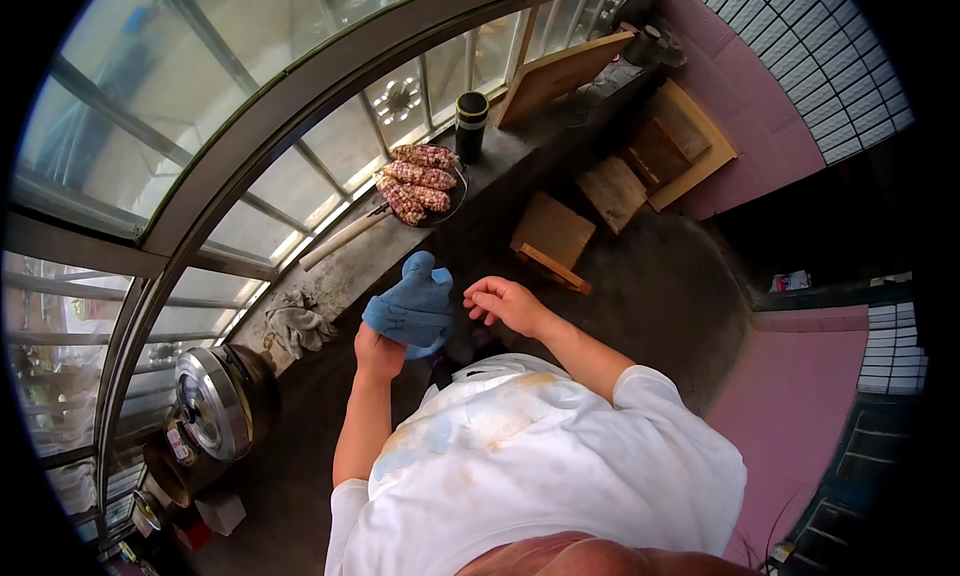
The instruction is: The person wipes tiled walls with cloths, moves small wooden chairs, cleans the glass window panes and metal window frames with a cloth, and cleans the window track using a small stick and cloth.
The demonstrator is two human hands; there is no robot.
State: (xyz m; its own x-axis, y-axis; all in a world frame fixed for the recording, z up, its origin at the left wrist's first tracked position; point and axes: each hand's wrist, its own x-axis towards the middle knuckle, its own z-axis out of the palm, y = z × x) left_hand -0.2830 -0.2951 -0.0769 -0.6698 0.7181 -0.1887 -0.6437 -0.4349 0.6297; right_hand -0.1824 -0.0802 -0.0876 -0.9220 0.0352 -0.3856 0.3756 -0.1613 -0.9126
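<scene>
Stained white short-sleeved T-shirt point(580, 456) looms closest

Beyond it runs the long grey ledge point(345, 278). And out front, near that ledge, comes the soft blue fabric piece with rounded ends point(412, 314), grasped at its lower edge by the left hand point(378, 354)! Up on the ledge: bumpy red-and-white corn cobs point(420, 176), crumpled grey cloth point(298, 323) farther left. Beside the blue piece, the bare right hand point(505, 306) is free, fingers loosely curled. Near the cobs stands a slim black cylinder point(470, 133)!
</scene>
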